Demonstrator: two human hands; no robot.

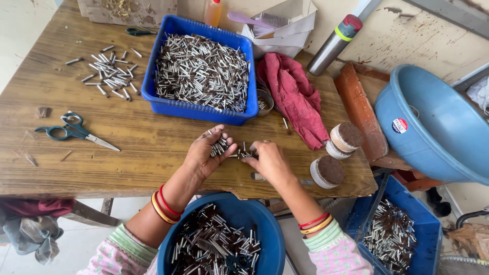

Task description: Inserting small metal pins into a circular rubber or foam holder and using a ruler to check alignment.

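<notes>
My left hand [206, 153] is cupped around a small bunch of short silver-and-brown sticks [219, 146] near the front edge of the wooden table [142, 147]. My right hand [269, 160] lies just to its right, fingertips pinching a few more of the same sticks [243, 153] on the tabletop. A blue rectangular tray [199, 109] heaped with these sticks stands right behind the hands. On my lap below sits a round blue bowl [265, 224] holding several more.
Green-handled scissors [74, 130] lie at the left, a loose pile of sticks [111, 74] at the back left. A red cloth [295, 97], three bundled rolls [331, 170], a metal flask [333, 43], a big blue basin [438, 127] and another blue crate [397, 231] are on the right.
</notes>
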